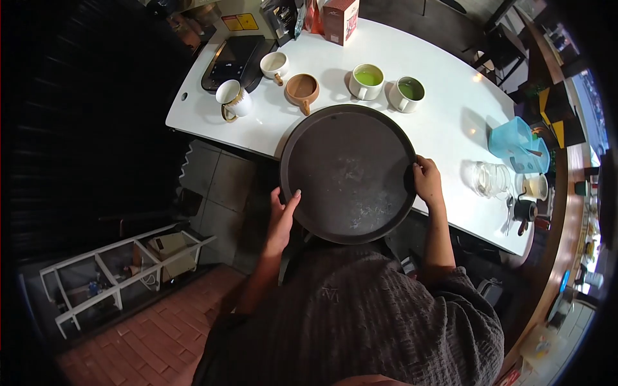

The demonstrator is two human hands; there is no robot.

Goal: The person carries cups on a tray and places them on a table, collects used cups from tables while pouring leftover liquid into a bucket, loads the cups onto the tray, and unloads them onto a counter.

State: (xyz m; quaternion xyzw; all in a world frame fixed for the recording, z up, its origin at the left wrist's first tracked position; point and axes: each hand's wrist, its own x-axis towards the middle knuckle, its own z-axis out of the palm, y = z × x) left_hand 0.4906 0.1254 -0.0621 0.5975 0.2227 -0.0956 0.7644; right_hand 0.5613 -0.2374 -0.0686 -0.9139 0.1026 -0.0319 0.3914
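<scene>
A round dark serving tray (347,174) with a low rim and pale scuff marks is held in front of my body, over the near edge of the white table. My right hand (428,180) grips its right rim, thumb on top. At the tray's lower left rim, my left hand (282,215) has its thumb over the edge and its fingers outside. Just past the tray stand a brown cup (302,90), a mug of light green liquid (367,80) and a mug of darker green liquid (407,94).
The white table (444,51) also carries a white-and-gold mug (233,98), a white cup (275,65), a black scale-like device (235,61) and a box (340,20). Rightward are blue containers (512,138), a glass jar (489,179) and a spoon (510,212). A white metal frame (122,276) sits lower left.
</scene>
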